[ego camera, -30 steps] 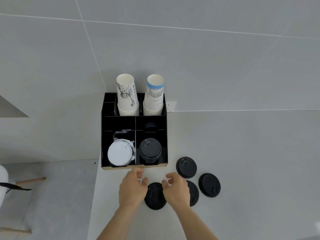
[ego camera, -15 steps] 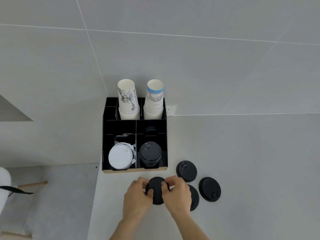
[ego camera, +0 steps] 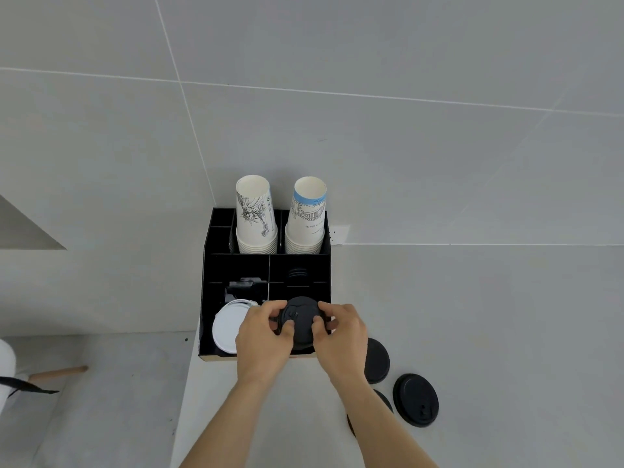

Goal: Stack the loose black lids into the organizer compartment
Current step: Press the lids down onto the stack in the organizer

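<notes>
Counts: one black lid [ego camera: 300, 320] in hand, three loose black lids on the counter [ego camera: 506, 332], two stacks of paper cups, one stack of white lids [ego camera: 225, 327], one black organizer [ego camera: 236, 265]. The held lid was round, matte black, domed, with a small raised sip tab near its centre; it sat over the front-right compartment of the organizer, whether resting on the stack below could not be told. Left hand [ego camera: 263, 336] and right hand [ego camera: 341, 332] both pinched the lid, thumbs on top, fingers curled around the far rim. Loose lids lay to the right of the organizer: one just beside its front-right corner [ego camera: 376, 361], half hidden by the right wrist; one [ego camera: 416, 399] further right in full view, flat, sip hole visible; one [ego camera: 385, 400] mostly hidden under the right forearm. Left cup stack [ego camera: 255, 214] had black line drawings, right cup stack [ego camera: 308, 214] a blue band; both stood upright in the back row. White lids were in the front-left compartment, just beside the held lid. A few dark lids [ego camera: 297, 273] sat in the middle-right compartment.
</notes>
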Demonstrator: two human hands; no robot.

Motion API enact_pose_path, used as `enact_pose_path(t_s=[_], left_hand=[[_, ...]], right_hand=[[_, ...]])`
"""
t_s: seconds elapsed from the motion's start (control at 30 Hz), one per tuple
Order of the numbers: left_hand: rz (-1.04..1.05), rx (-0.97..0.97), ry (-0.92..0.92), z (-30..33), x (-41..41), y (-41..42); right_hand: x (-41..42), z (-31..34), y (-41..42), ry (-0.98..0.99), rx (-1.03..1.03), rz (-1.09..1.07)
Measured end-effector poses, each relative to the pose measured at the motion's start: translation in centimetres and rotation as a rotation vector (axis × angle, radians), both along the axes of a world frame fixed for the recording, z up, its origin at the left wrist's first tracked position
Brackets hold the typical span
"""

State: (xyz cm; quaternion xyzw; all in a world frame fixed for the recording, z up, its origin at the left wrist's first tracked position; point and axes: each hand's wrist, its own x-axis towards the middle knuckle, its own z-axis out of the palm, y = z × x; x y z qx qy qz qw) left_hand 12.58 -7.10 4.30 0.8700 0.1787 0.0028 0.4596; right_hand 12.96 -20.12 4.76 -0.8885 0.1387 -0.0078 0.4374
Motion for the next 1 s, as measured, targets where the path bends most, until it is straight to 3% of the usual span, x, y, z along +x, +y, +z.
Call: enact_pose_path(t_s=[0.33, 1.0], left_hand=[[-0.068, 0.058, 0.096, -2.5, 1.6, 0.5], [0.034, 0.082, 0.030, -3.1, -0.4, 0.0]], right_hand=[[1.3, -2.6, 0.6, 0.110, -0.126, 0.137], [0.1, -3.7, 1.2, -0.068, -0.162, 0.084]])
